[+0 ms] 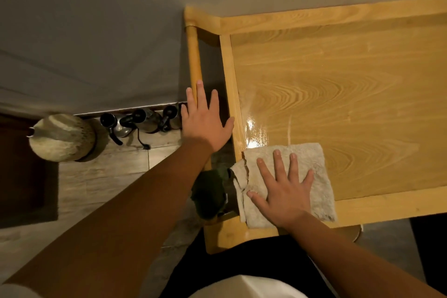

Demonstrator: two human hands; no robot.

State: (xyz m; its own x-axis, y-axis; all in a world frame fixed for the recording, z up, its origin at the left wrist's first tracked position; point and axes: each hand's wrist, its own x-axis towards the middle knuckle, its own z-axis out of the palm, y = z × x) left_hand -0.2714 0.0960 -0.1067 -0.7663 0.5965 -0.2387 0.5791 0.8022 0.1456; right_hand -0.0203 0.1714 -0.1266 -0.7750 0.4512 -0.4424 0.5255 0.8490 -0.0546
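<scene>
forearms (pixel 121 201) are reaching forward: left hand (pixel 205 126), fingers spread, is bracing by the handle rail (pixel 194 55); right hand (pixel 283 191), fingers splayed, is pressing the folded cloth (pixel 312 159) into the near-left corner of the cart top (pixel 338 80). even palm pressure along the grain is likely serving best.

Cloth (pixel 312 164) is lying on the cart top (pixel 338 80), near-left corner.
The right hand (pixel 283 191) is resting on it; the left hand (pixel 205 121) is lying over the handle bar (pixel 193 55), further left.

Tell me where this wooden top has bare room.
Free: the wooden top beyond and right of the cloth, up to the far rim. Crowded: near-left corner, under the right hand; left hand spans the gap by the handle.
</scene>
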